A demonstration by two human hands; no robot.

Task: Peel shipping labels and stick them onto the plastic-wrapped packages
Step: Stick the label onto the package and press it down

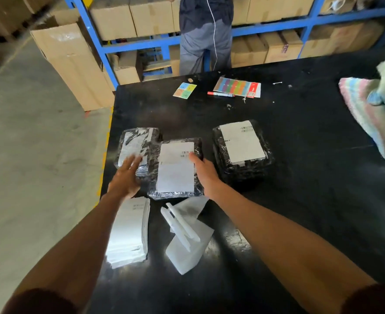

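A white shipping label (175, 166) lies flat on the middle plastic-wrapped package (175, 193), near the front left of the black desk (300, 155). My right hand (204, 173) rests against that package's right edge, thumb touching the label's barcode corner, fingers loosely curved and gripping nothing I can make out. My left hand (125, 175), blurred, is spread wide with straight fingers over the left package (139, 146), which overlaps the middle one and carries a crinkled label under its wrap. A third package (241, 152), already labelled, sits apart to the right. Just in front of me lie a stack of unpeeled labels (128, 232) and crumpled backing sheets (187, 234). Farther back are colored sticker sheets (236, 86), a red marker (219, 94) and a striped cloth (372, 114) at the right edge. Beyond the desk, a person (206, 35) stands facing blue shelving (277, 26) stacked with cardboard boxes (71, 64).
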